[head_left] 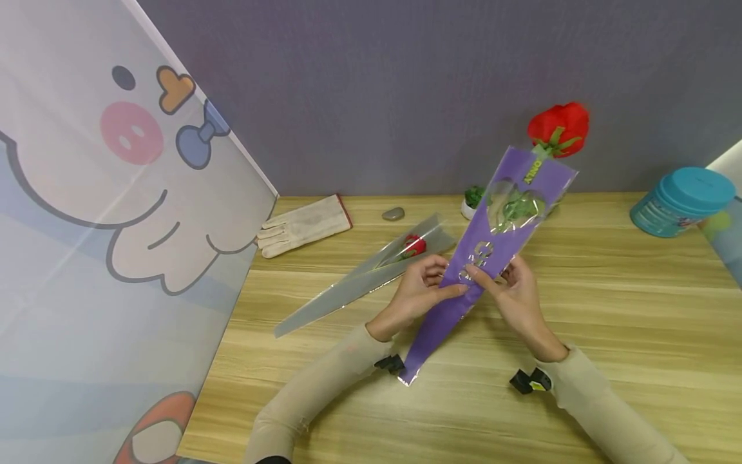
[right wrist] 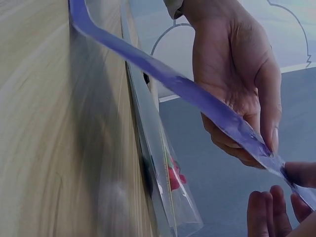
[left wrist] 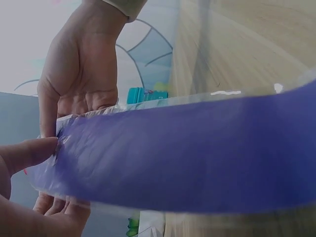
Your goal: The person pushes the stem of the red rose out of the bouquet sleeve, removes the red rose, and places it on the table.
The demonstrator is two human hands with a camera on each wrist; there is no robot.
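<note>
Between both hands a purple flower sleeve (head_left: 435, 322) is held up above the table, tilted, its narrow end toward the person. A red artificial rose (head_left: 560, 129) sticks out of its wide top; green leaves show through a clear heart-shaped window. My left hand (head_left: 420, 287) grips the sleeve's left edge, thumb on the front and fingers behind. At the right edge my right hand (head_left: 516, 299) pinches it the same way, thumb over the silvery lettering. In the left wrist view the purple sleeve (left wrist: 187, 158) fills much of the frame. Part of the stem is hidden by the sleeve.
On the wooden table (head_left: 608, 309), left of the hands, lies a clear grey sleeve (head_left: 330, 306) with a small red rose (head_left: 414, 245) inside. Farther back are a white work glove (head_left: 307, 225), a grey stone (head_left: 393, 213) and a small potted plant (head_left: 473, 196). A teal tub (head_left: 678, 203) stands at right.
</note>
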